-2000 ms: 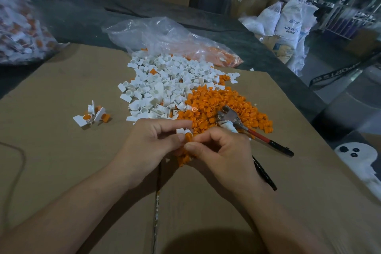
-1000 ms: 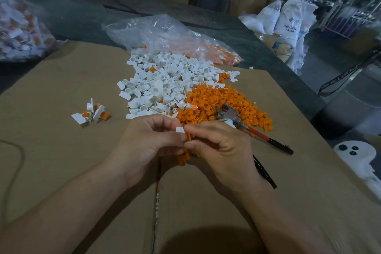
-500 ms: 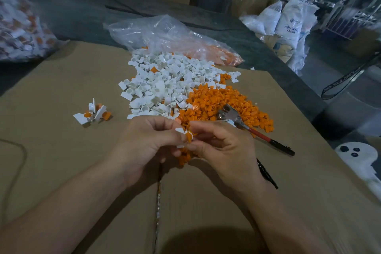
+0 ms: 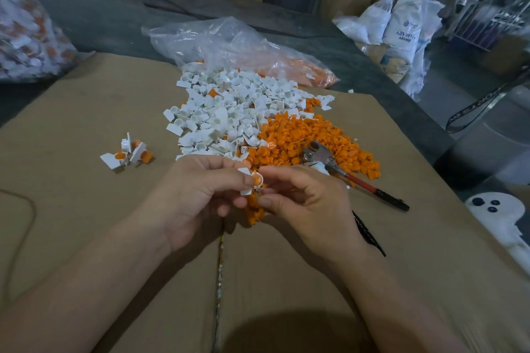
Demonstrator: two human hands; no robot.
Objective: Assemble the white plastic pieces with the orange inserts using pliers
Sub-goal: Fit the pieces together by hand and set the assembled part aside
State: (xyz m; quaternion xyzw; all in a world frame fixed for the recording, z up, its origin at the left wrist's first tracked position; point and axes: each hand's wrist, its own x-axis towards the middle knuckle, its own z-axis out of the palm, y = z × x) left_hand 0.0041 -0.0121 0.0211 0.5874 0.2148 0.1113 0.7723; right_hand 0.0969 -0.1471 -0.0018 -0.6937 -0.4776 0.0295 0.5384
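Note:
My left hand (image 4: 200,195) pinches a small white plastic piece (image 4: 247,180) with an orange insert (image 4: 258,180) seated in it. My right hand (image 4: 309,203) pinches the same piece from the right side, its fingers curled. Behind my hands lie a heap of white pieces (image 4: 229,114) and a heap of orange inserts (image 4: 304,140). The pliers (image 4: 344,172), with metal jaws and red and black handles, rest on the orange heap just beyond my right hand, untouched.
Several assembled pieces (image 4: 126,153) lie in a small cluster to the left on the cardboard sheet (image 4: 86,123). A clear plastic bag (image 4: 229,43) lies behind the heaps. Another bag of parts (image 4: 25,28) sits far left. White sacks (image 4: 401,26) stand off the table's right.
Both hands stayed together at the front of the heaps. The orange insert has gone from between my fingertips into the white piece, and the piece has turned so its orange face shows.

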